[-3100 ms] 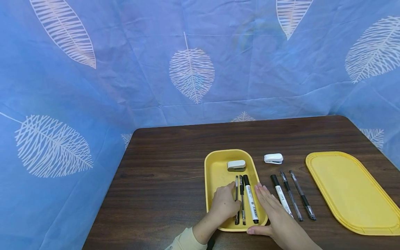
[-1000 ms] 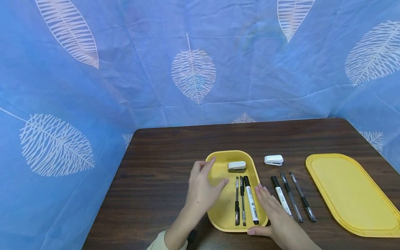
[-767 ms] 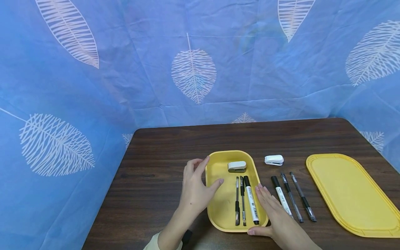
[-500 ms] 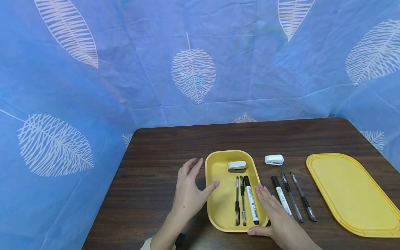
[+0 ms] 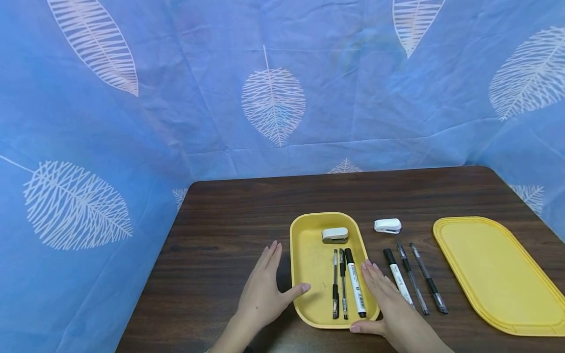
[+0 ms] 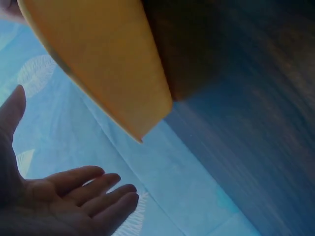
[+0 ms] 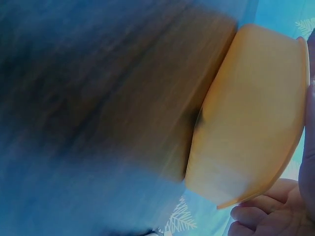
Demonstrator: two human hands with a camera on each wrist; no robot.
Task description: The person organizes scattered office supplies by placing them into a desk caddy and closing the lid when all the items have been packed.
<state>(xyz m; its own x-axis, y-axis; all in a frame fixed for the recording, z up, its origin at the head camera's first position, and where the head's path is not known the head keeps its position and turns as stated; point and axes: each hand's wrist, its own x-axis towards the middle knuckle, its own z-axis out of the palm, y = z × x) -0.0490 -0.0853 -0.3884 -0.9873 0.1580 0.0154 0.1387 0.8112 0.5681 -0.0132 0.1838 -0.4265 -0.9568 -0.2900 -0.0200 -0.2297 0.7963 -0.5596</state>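
Observation:
A yellow box [image 5: 312, 221] stands on the table. Inside it lie a white stapler [image 5: 334, 234], two black-gripped pens, the left pen [image 5: 335, 284] and the middle pen [image 5: 343, 284], and a white marker [image 5: 355, 284] with a black cap. My left hand [image 5: 265, 289] hovers at the box's left side, fingers straight and thumb spread over the rim; the left wrist view shows its palm [image 6: 49, 206] apart from the wall. My right hand [image 5: 390, 304] rests against the right rim, fingers extended, thumb at the near corner. In the right wrist view its fingertips [image 7: 248, 215] are at the rim.
Right of the box lie a second white stapler [image 5: 387, 226], another marker [image 5: 397, 277] and two more pens, one [image 5: 412, 279] beside the other [image 5: 428, 278]. A yellow lid [image 5: 499, 274] lies at the far right of the dark wooden table [image 5: 220, 235]. A blue leaf-patterned cloth [image 5: 203, 98] hangs behind.
My left hand has let go of the left pen in the box, drawn back left over the rim, then lowered toward me. The right hand has stayed at the right rim.

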